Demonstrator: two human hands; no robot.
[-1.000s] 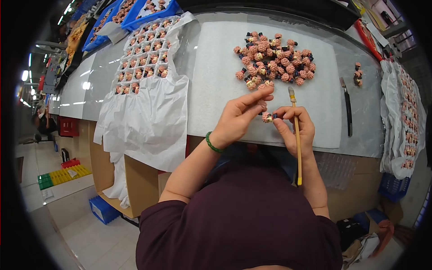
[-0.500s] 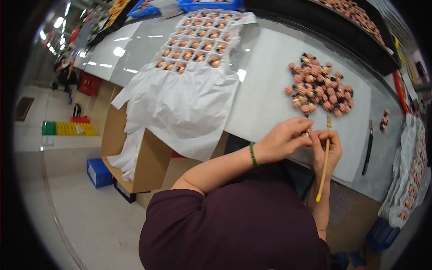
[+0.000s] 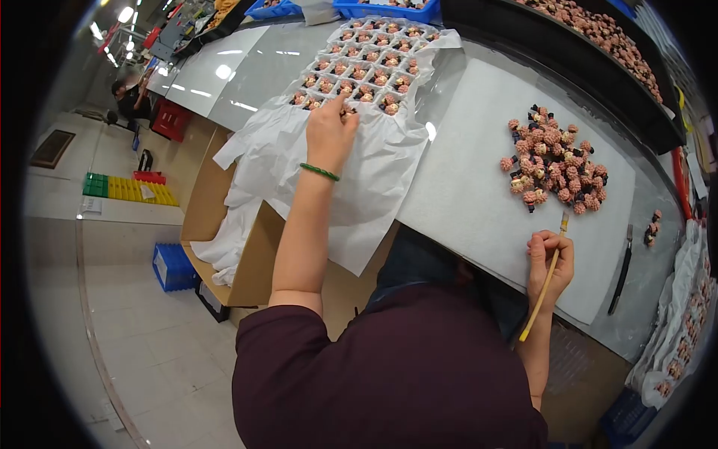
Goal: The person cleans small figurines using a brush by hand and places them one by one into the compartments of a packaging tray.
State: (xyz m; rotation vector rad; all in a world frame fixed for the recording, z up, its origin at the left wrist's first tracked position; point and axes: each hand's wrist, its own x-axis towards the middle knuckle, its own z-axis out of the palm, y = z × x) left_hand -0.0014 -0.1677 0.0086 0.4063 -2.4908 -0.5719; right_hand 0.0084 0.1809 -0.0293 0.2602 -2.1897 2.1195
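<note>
Left hand pinching a figurine at the divided tray: apparently a placing step.
The right hand point(image 3: 566, 259) grips a brush point(image 3: 540, 303) beside the loose pile point(image 3: 555, 166) on the worktop point(image 3: 262, 60); the left hand point(image 3: 327, 138) has its fingertips closed on a small figurine point(image 3: 346, 113) at the near row of the white divided tray point(image 3: 374, 112), where careful seating and a light release seem called for. Figurines sit in its pockets; beyond, many more fill the long black bin point(image 3: 553, 71).

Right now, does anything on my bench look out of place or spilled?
Possibly: a few small figures lie apart from the main heap, past the black-handled tool and off the white sheet, perhaps set aside deliberately. Nothing looks spilled; fine damage is too small to judge.
</note>
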